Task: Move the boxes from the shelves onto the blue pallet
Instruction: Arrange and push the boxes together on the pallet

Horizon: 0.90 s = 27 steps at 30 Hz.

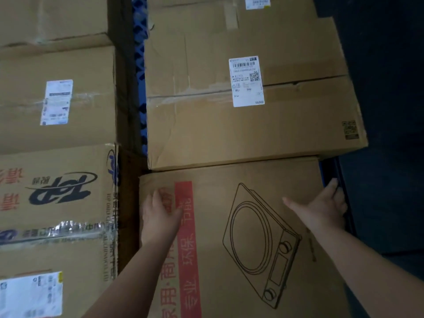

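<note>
Now the cooker box (241,237) is going down at lower right, tight against the labelled box (247,95) above it.

Left hand (158,216) lies flat, fingers spread on the red stripe; right hand (325,207) curls over the right edge. Stiff cardboard, probably fairly heavy, best held at opposite edges. Blue pallet (140,72) shows in the gap; the other cartons, like the TOP carton (57,191) at left, are sealed, contents unseen.

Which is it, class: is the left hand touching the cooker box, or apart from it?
Touching. The head view shows the left hand lying flat on the cooker box, fingers over its red stripe.
</note>
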Tool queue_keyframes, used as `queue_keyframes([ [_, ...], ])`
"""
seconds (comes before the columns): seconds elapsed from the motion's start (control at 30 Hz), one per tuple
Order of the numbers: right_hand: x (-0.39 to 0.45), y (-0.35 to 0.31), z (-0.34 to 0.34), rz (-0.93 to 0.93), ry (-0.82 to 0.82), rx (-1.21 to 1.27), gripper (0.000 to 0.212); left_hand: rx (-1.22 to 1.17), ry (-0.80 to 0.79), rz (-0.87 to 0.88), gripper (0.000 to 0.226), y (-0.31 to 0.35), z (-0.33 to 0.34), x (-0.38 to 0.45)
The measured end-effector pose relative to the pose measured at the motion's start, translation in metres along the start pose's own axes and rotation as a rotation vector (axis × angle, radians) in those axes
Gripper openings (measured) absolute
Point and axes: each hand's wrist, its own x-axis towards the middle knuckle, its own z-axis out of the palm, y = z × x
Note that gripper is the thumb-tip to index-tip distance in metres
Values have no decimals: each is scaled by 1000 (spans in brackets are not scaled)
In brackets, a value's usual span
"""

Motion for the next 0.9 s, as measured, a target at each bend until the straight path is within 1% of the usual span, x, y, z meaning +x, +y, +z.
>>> queue_keyframes([
  [0.07, 14, -23, -23, -56, 102, 92, 115, -60, 64, 108, 76, 26, -12, 9],
  [0.13, 39, -45, -47, -75, 148, 105, 108, -101, 132, 147, 76, 55, -26, 25],
  [0.2, 68, -65, -66, -43, 134, 77, 113, -97, 151, 122, 77, 77, -38, 46],
  [0.27, 98, -84, -80, 29, 110, 56, 125, -95, 154, 63, 79, 93, -45, 70],
  [0.33, 120, -99, -92, 94, 85, 86, 136, -110, 135, -11, 82, 102, -48, 91],
  [0.37, 127, -105, -95, 108, 80, 109, 139, -115, 120, -47, 84, 103, -48, 99],
  [0.47, 132, -113, -97, 126, 73, 125, 141, -63, 91, -101, 85, 102, -50, 107],
  [0.63, 129, -113, -83, 76, 8, 79, 146, 53, 170, -182, 69, 103, -64, 91],
  [0.7, 129, -119, -78, 85, -18, 51, 147, 107, 164, -211, 63, 101, -70, 89],
  [0.8, 133, -124, -75, 123, -20, -4, 147, 113, 132, -203, 67, 98, -73, 91],
  [0.9, 133, -126, -76, 114, -18, -53, 148, 116, 117, -212, 75, 98, -73, 95],
])
